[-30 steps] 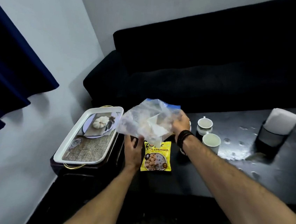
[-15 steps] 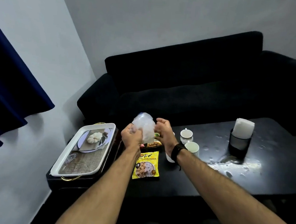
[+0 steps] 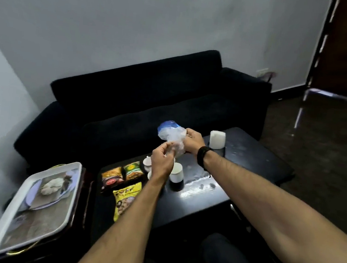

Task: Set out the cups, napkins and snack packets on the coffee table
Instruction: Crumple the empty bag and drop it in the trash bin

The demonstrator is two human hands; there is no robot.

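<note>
I hold a crumpled clear bag [image 3: 171, 136] up over the bench [image 3: 251, 158], between both hands. My right hand [image 3: 193, 141] is closed on its right side, fingers curled into the plastic. My left hand [image 3: 162, 162] is closed in a loose fist on the bag's lower corner, nearer me and lower than the right. The bag runs up and away from the left hand to a blue edge at its top. Whether anything is inside I cannot tell.

Everything to be set out lies below and to the left of my hands. Just under the left hand stand the cups [image 3: 176, 172]: I count three white ones, two of them partly hidden by my hand. Left of them lie three packets: a dark red one [image 3: 112, 178] and a green one [image 3: 132, 170] side by side at the far edge, and a yellow one [image 3: 126, 199] nearer me, its long axis pointing toward me. The left hand is the closer one to all of these.

One stack of napkins [image 3: 217, 139] stands in its holder just right of my right hand, so that hand would serve it. One white tray [image 3: 9, 221] sits on a side stand at far left, well apart from the bench's things.
</note>
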